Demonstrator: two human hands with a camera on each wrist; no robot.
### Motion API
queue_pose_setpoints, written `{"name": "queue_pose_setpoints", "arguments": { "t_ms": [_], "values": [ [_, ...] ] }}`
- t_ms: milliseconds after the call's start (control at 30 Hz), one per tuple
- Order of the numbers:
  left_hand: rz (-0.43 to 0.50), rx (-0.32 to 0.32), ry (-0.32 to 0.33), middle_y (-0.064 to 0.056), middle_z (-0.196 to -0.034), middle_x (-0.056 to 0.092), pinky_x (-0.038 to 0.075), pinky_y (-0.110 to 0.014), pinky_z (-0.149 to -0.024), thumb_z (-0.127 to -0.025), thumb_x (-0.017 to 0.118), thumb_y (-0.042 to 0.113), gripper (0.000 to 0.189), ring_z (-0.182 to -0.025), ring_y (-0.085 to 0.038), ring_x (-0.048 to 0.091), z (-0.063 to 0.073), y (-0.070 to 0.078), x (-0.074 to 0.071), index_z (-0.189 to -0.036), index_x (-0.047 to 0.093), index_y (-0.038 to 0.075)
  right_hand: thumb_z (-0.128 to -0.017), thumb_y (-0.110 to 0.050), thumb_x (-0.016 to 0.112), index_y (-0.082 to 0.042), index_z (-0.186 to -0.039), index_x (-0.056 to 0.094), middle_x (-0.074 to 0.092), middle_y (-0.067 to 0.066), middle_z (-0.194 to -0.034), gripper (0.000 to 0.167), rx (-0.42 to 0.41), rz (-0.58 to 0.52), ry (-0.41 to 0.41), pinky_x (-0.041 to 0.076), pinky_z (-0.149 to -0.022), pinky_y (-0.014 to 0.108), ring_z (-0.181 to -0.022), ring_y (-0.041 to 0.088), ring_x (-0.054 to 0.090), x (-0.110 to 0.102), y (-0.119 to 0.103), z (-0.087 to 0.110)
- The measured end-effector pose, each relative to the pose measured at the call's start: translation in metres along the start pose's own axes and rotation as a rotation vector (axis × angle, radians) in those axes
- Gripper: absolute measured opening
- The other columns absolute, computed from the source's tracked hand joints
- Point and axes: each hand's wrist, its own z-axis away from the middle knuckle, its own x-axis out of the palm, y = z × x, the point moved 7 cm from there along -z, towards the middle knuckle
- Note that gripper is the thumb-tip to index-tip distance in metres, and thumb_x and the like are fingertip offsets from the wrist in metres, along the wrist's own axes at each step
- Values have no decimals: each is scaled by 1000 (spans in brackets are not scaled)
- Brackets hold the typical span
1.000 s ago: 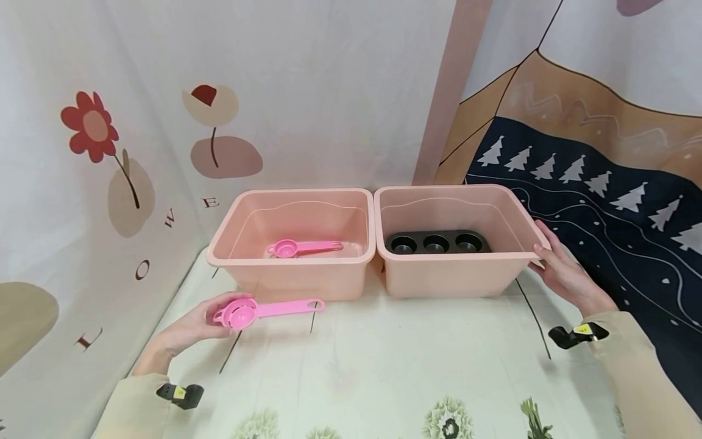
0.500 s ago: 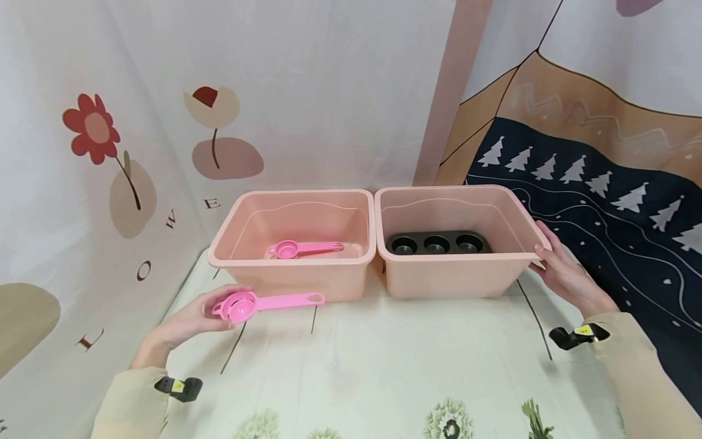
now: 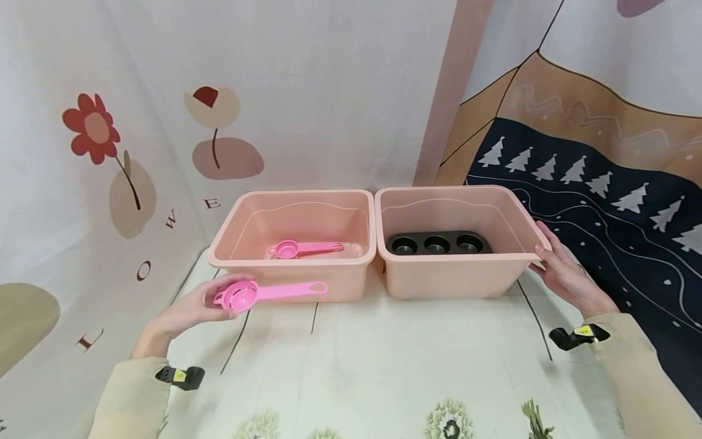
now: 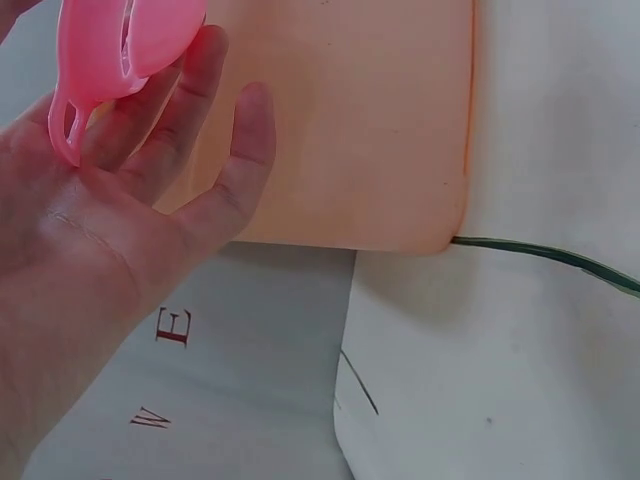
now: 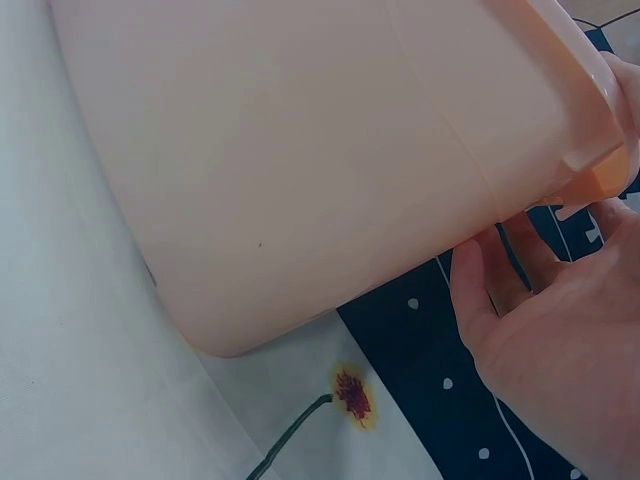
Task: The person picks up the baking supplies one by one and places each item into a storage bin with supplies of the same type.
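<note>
My left hand [image 3: 192, 314] holds a pink egg separator [image 3: 242, 297] by its slotted cup end, its long handle pointing right. It is raised in front of the left pink bin [image 3: 290, 263], close to the front wall. Inside that bin lies a pink measuring spoon [image 3: 287, 249]. In the left wrist view the separator's small loop sits against the palm, and part of the cup is cut off. My right hand [image 3: 573, 277] grips the right corner of the right pink bin's rim [image 3: 439, 258], thumb on top. A dark muffin pan [image 3: 421, 245] rests inside that bin.
Both bins stand side by side on a pale flower-print cloth [image 3: 378, 360]. Behind them hangs a white printed curtain [image 3: 329, 97]. Dark blue fabric with white trees [image 3: 592, 213] lies beyond my right hand.
My left hand has risen slightly with the egg separator, toward the left bin's front wall. My right hand stays on the right bin's rim.
</note>
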Motion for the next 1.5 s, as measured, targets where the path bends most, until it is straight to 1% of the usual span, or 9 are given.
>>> {"name": "queue_pose_setpoints", "arguments": {
  "t_ms": [200, 367, 533, 600, 767, 833, 1033, 1233, 1500],
  "values": [
    [-23, 0, 4, -6, -127, 55, 51, -29, -86, -86, 66, -4, 60, -109, -11, 54, -4, 5, -2, -140, 41, -3, -107, -21, 33, -39, -153, -4, -1, 1, -154, 62, 3, 4, -10, 22, -104, 22, -135, 14, 11, 1, 1, 0],
    [-33, 6, 16, -4, -129, 54, 50, -27, -87, -85, 65, -6, 60, -111, -10, 53, -9, 12, -5, -141, 42, -2, -107, -21, 33, -39, -153, -4, -2, 1, -153, 62, 0, -6, -12, 19, -106, 23, -135, 14, 10, 1, 0, 1],
    [-31, -1, 11, -5, -130, 53, 51, -29, -85, -86, 64, -5, 61, -112, -10, 52, -14, 21, -8, -142, 41, -1, -107, -22, 33, -41, -153, -3, -1, -1, -152, 61, -1, -8, -11, 18, -107, 23, -134, 16, 9, 2, 1, 1],
    [-27, -13, 6, -3, -131, 52, 52, -30, -85, -86, 64, -4, 61, -113, -10, 52, -15, 24, -7, -142, 40, -1, -107, -22, 33, -42, -153, -2, -1, -1, -152, 61, 0, -8, -10, 18, -107, 23, -134, 16, 9, 2, 1, 1],
    [-11, 4, -6, -3, -128, 54, 50, -27, -86, -87, 64, -4, 60, -111, -10, 53, -15, 29, -6, -142, 40, -3, -107, -22, 32, -42, -153, -3, -1, -1, -152, 61, 2, -7, -13, 17, -108, 24, -134, 16, 9, 3, 1, 1],
    [-10, 22, -9, -5, -126, 55, 51, -27, -85, -87, 64, -5, 59, -109, -11, 54, -15, 31, -7, -141, 41, -4, -107, -22, 32, -42, -153, -3, 0, -1, -152, 61, 1, -9, -14, 16, -109, 23, -134, 16, 9, 4, 1, 1],
    [-49, 36, -9, -11, -121, 55, 53, -31, -79, -86, 65, -4, 57, -104, -14, 54, -19, 38, -11, -139, 45, 0, -107, -22, 32, -41, -153, -3, 0, -2, -151, 61, -1, -39, -16, 15, -109, 24, -134, 15, 9, 2, 1, 2],
    [-63, 63, -39, -13, -118, 56, 52, -28, -79, -86, 64, -4, 57, -102, -14, 55, -23, 51, -13, -139, 44, 0, -107, -22, 32, -43, -152, -3, -1, -2, -151, 61, 7, -41, -11, 21, -103, 20, -133, 14, 10, 1, 0, 2],
    [-56, 65, 4, -12, -123, 55, 51, -26, -84, -88, 63, -4, 56, -107, -14, 57, -27, 57, -17, -141, 44, 0, -107, -21, 31, -41, -153, -5, -2, 1, -151, 62, -6, -15, -47, 27, -95, 17, -133, 14, 11, 3, 0, 1]
  ]
}}
